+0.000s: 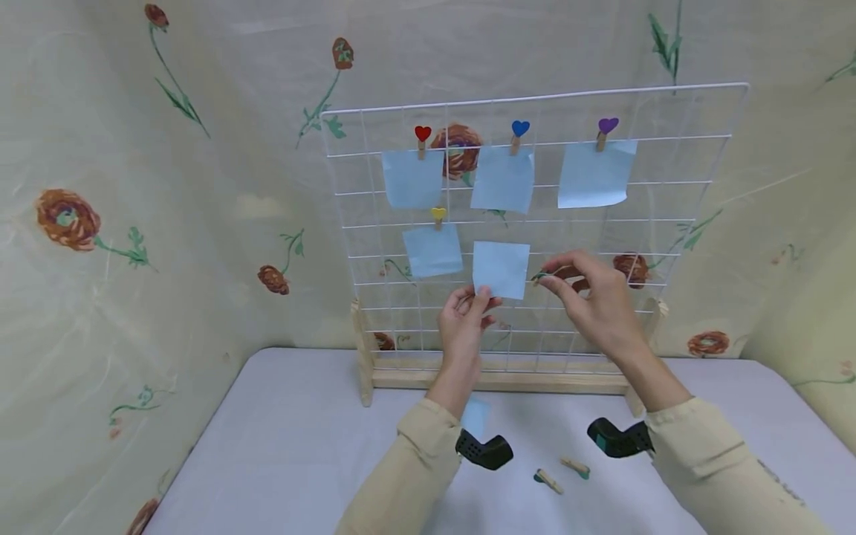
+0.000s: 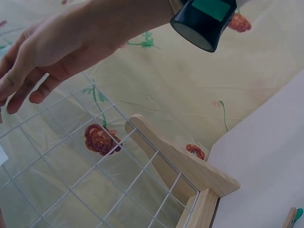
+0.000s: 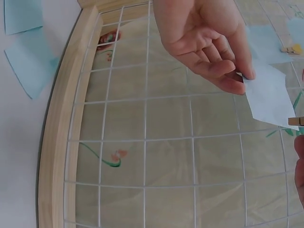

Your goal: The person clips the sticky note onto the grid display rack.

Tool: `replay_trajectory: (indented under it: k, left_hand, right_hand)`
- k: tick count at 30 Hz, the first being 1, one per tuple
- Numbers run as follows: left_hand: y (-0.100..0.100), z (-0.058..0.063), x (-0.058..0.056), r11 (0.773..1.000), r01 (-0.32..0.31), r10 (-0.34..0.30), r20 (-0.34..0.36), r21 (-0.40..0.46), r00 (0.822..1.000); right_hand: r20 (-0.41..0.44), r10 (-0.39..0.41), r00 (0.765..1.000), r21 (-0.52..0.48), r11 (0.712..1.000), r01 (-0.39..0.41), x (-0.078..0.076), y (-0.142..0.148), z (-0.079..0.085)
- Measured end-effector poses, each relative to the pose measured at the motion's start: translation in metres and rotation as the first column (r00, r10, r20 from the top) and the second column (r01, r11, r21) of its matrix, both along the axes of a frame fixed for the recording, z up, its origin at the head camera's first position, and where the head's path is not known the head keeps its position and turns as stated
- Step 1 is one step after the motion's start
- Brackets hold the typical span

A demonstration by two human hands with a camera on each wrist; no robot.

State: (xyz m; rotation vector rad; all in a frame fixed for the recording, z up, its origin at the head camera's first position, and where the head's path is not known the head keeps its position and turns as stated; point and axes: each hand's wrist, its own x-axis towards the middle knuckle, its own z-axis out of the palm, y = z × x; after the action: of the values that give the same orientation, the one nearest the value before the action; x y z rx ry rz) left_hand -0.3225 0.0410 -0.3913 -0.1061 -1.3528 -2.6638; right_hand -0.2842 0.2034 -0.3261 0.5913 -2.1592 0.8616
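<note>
A light blue square of paper (image 1: 501, 270) lies against the white wire grid (image 1: 535, 308). My left hand (image 1: 463, 319) pinches its lower left corner between thumb and fingers, as the right wrist view also shows. My right hand (image 1: 595, 297) pinches a small wooden clothespin (image 3: 295, 121) with a green top. That clothespin is at the paper's edge in the right wrist view. Both hands are in front of the grid, the right one just to the right of the paper.
Blue papers (image 1: 413, 178) hang above and beside, held by heart-topped clothespins (image 1: 422, 141) in red, blue, purple and yellow. The grid stands in a wooden base (image 1: 495, 380) on a white table (image 1: 294, 438). Two loose clothespins (image 1: 550, 481) and more blue paper (image 1: 475, 416) lie in front.
</note>
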Motion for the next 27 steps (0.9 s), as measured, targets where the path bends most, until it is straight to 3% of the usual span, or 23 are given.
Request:
replay_trajectory:
  k: [27]
  left_hand:
    - [0.007, 0.016, -0.004, 0.999, -0.034, 0.034, 0.009, -0.008, 0.999]
  right_hand:
    - [-0.046, -0.025, 0.999, -0.071, 0.997, 0.022, -0.011, -0.014, 0.019]
